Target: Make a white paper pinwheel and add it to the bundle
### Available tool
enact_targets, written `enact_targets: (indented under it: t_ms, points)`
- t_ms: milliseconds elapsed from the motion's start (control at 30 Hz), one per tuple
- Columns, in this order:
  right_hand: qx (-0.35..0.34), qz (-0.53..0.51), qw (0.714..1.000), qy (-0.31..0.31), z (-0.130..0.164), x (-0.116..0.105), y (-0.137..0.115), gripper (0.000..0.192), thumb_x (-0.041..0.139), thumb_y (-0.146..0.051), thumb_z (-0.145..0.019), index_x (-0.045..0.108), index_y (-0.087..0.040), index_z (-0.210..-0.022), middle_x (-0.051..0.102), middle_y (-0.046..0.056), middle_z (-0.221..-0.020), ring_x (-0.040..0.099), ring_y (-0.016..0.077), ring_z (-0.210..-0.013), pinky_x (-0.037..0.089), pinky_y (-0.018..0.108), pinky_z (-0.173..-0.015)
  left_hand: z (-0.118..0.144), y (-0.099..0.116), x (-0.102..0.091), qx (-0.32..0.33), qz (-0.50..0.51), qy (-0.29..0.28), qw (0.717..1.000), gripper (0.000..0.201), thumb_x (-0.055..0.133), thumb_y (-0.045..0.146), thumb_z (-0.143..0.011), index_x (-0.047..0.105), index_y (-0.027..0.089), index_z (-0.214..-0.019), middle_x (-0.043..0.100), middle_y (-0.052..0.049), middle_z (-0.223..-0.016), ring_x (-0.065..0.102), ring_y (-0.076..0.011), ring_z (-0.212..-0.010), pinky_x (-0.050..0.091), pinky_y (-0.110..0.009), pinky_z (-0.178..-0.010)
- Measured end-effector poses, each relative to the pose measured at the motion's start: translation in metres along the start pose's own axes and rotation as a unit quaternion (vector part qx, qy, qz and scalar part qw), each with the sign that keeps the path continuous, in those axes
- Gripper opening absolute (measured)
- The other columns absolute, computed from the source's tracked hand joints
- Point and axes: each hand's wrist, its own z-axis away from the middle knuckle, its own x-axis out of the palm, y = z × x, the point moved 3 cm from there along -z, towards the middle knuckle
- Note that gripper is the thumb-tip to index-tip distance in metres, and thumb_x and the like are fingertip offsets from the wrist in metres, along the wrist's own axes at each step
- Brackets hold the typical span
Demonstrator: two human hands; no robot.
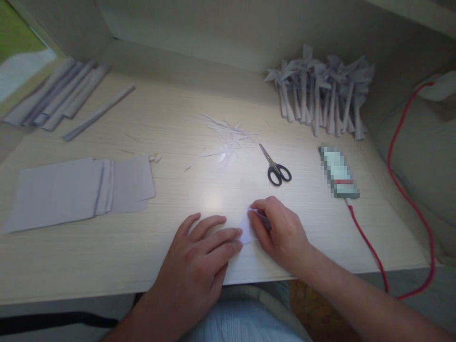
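Striped cloth (228, 320) shows below the worktop's (181, 190) near edge. Just above that edge, white paper (246, 232) lies beneath the fingertips of my loosely spread left hand (199, 256); my right hand (280, 230) pinches its far corner. Beyond lie scissors (273, 166), strips (233, 135) and pinwheels (317, 90).

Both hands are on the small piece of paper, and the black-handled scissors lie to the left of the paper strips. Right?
Not quite: the head view shows the scissors to the right of the paper strips. The rest holds: left hand and right hand are both on the small piece of paper.
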Motion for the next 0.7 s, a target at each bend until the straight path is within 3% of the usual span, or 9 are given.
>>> enact_targets:
  t_ms: [167, 600, 700]
  points:
    - [0.011, -0.001, 1.0, -0.002, -0.0012, 0.0007, -0.0005, 0.009, 0.052, -0.018, -0.1, 0.06, -0.017, -0.095, 0.061, 0.006, -0.085, 0.06, 0.021, -0.078, 0.049, 0.034, -0.071, -0.0002, -0.0028, 0.0009, -0.016, 0.012, -0.002, 1.0, 0.036, 0.058, 0.009, -0.09, 0.072, 0.035, -0.11, 0.075, 0.011, -0.125, 0.06, -0.0258, -0.121, 0.029, -0.05, -0.108]
    - [-0.003, 0.041, 0.999, -0.011, -0.0048, 0.0039, 0.0008, 0.013, 0.05, -0.022, -0.102, 0.062, -0.017, -0.099, 0.063, 0.006, -0.089, 0.061, 0.0198, -0.08, 0.046, 0.032, -0.072, 0.0033, -0.0031, 0.0038, -0.014, 0.011, -0.008, 1.0, 0.026, 0.058, 0.012, -0.093, 0.072, 0.03, -0.106, 0.075, 0.008, -0.125, 0.059, -0.0256, -0.126, 0.028, -0.054, -0.113]
    - [-0.001, 0.047, 0.999, -0.012, -0.0041, 0.0048, 0.0008, 0.013, 0.051, -0.023, -0.102, 0.063, -0.017, -0.099, 0.064, 0.006, -0.09, 0.061, 0.0197, -0.08, 0.045, 0.032, -0.072, 0.0066, -0.0037, 0.0013, -0.007, 0.002, -0.018, 1.0, 0.03, 0.057, 0.014, -0.094, 0.071, 0.033, -0.113, 0.074, 0.008, -0.129, 0.058, -0.0262, -0.129, 0.029, -0.054, -0.113]
